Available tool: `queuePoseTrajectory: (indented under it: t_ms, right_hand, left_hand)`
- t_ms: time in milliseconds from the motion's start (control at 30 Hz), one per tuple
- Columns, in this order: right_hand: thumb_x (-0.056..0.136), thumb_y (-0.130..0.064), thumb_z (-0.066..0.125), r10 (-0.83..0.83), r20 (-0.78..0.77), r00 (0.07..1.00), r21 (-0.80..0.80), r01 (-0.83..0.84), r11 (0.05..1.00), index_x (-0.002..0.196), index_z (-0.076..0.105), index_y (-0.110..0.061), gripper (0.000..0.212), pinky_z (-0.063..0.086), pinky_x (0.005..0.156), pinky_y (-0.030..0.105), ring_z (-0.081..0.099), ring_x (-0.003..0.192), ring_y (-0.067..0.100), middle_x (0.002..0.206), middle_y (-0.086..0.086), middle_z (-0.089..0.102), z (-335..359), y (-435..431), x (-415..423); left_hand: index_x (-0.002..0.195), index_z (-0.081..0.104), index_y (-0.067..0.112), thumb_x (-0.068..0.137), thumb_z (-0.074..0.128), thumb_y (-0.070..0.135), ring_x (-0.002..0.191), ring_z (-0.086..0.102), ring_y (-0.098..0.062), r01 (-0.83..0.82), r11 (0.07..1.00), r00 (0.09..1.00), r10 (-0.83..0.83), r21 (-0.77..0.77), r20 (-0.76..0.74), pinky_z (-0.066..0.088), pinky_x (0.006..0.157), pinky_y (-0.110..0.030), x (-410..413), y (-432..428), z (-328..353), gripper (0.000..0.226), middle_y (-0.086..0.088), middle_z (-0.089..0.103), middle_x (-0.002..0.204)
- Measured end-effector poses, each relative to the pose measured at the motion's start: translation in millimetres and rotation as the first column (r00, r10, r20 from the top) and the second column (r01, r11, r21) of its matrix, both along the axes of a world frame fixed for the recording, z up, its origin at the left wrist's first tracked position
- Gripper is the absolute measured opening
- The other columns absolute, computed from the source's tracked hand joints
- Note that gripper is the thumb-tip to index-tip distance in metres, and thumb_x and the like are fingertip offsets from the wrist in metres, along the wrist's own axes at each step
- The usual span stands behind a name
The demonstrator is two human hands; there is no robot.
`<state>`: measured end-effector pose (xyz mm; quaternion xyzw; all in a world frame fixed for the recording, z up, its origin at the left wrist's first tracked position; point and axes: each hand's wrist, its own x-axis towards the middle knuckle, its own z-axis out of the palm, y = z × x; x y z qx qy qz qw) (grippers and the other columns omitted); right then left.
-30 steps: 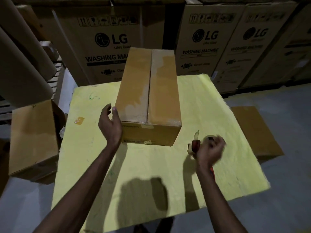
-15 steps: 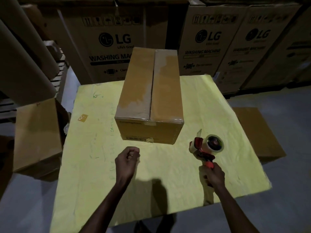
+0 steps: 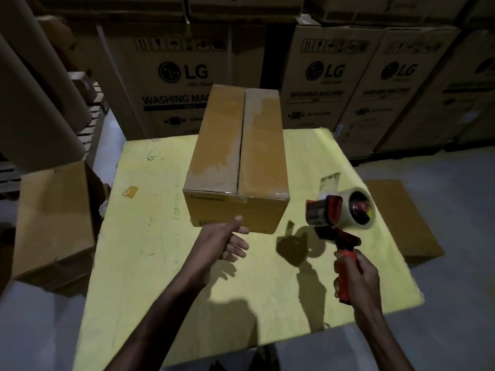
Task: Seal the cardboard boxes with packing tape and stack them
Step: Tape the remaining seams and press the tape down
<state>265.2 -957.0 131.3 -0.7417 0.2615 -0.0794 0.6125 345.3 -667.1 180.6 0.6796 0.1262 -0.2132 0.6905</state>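
Yellow table [image 3: 160, 210] bears box [image 3: 241, 156]; LG cartons [image 3: 182, 73] behind; grey floor [image 3: 455, 295].

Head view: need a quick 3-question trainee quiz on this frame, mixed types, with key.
1. True or false: the right hand grips the tape dispenser by its red handle.
2. The left hand is: A) flat on top of the box; B) open, in front of the box's near side, holding nothing; C) gripping a knife.
3. Fill in: the box stands on a ____ table.
Key: 1 true; 2 B; 3 yellow.
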Motion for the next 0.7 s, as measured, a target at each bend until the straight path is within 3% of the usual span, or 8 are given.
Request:
queuePoseTrajectory:
  t_ms: [200,300,400,567,700]
  right_hand:
    - [0.096,-0.011,0.068,0.221,0.162,0.962,-0.319,-0.161,0.934,0.097,0.068,-0.025,0.014,0.040,0.041,0.028,0.053,0.042,0.026,0.058,0.004,0.057,43.9,29.6,0.9]
    - [0.094,-0.024,0.072,0.301,0.179,0.937,-0.483,-0.183,0.857,0.100,0.063,-0.034,0.015,0.043,0.051,0.020,0.059,0.057,0.013,0.064,-0.010,0.061,48.4,38.3,4.2]
    - [0.098,-0.044,0.064,0.358,0.174,0.917,-0.659,-0.162,0.734,0.114,0.062,-0.031,0.021,0.044,0.061,0.016,0.061,0.071,0.004,0.083,-0.019,0.064,49.0,43.0,7.6]
    - [0.095,-0.046,0.056,0.483,0.240,0.842,-0.797,-0.113,0.593,0.120,0.061,-0.023,0.034,0.048,0.056,0.023,0.057,0.071,0.000,0.091,-0.015,0.065,50.9,48.9,11.8]
    - [0.093,-0.040,0.059,0.544,0.276,0.793,-0.839,-0.077,0.539,0.118,0.065,-0.017,0.034,0.056,0.054,0.033,0.069,0.071,0.012,0.098,-0.006,0.071,48.9,47.9,17.0]
  left_hand:
    - [0.113,0.074,0.006,0.098,0.047,0.068,0.085,0.077,-0.029,0.148,0.982,0.982,-0.160,-0.116,-0.100,0.061,0.070,-0.030,0.2,-13.3,49.9,0.069,-0.018,0.079,0.097]
    - [0.115,0.071,0.004,0.096,0.049,0.069,0.090,0.078,-0.030,0.144,0.985,0.986,-0.150,-0.091,-0.069,0.063,0.075,-0.032,-1.5,-11.3,55.7,0.071,-0.016,0.079,0.094]
    - [0.106,0.074,0.002,0.096,0.051,0.068,0.096,0.077,-0.036,0.100,0.981,0.986,-0.121,-0.169,-0.115,0.064,0.075,-0.034,0.9,-4.6,55.9,0.070,-0.018,0.078,0.091]
    - [0.114,0.071,-0.001,0.091,0.060,0.056,0.093,0.078,-0.034,0.064,0.975,0.986,-0.095,-0.212,-0.140,0.065,0.078,-0.035,-2.4,6.5,47.7,0.062,-0.023,0.077,0.100]
    - [0.107,0.070,-0.003,0.090,0.064,0.032,0.075,0.079,-0.027,-0.044,0.930,0.975,-0.040,-0.365,-0.218,0.063,0.063,-0.028,-4.2,13.1,43.0,0.040,-0.024,0.077,0.094]
